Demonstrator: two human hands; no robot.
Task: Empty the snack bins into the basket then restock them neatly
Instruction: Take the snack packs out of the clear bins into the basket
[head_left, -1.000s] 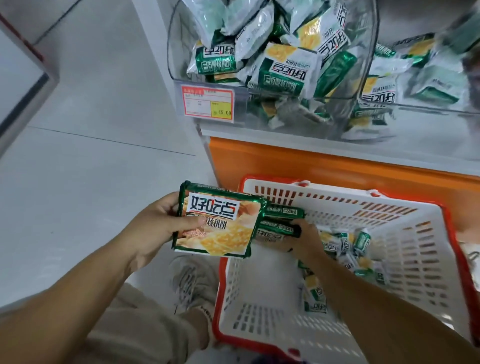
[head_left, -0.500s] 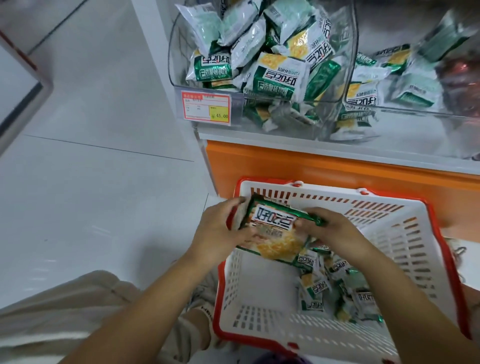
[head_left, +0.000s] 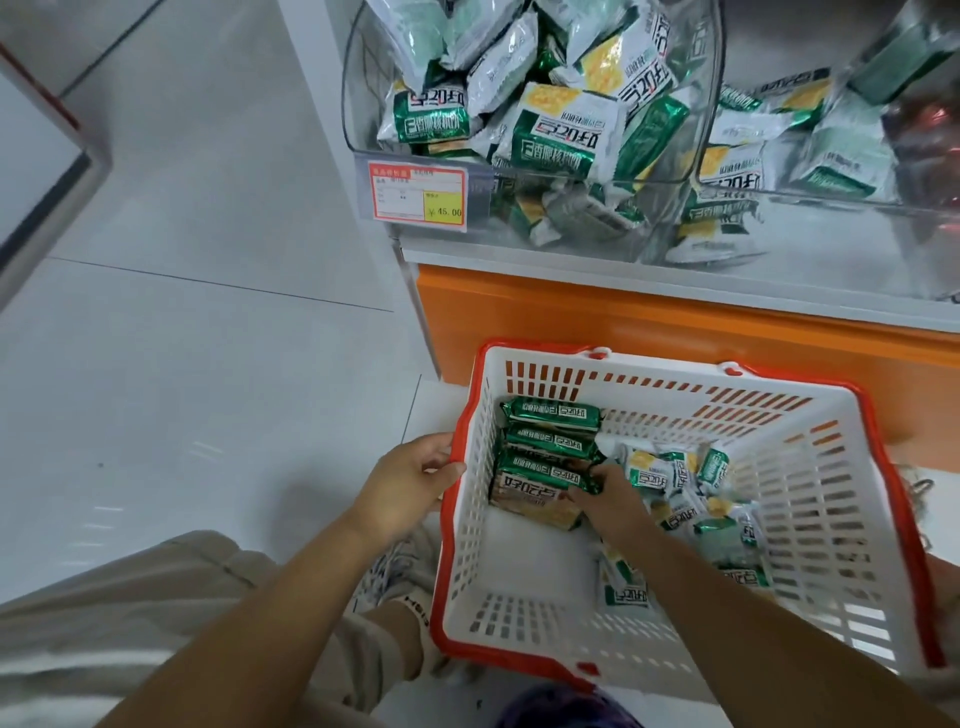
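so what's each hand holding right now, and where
The left hand grips the basket by its left rim; the right hand holds the nearest stacked snack pack at its right end.

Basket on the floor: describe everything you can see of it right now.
The basket is white slotted plastic with a red rim, standing upright on the pale floor before the orange shelf base. Along its left wall sit stacked packets; toward its right lie loose packets. The left hand grips its left rim; the right hand reaches inside, fingers curled on the stack.
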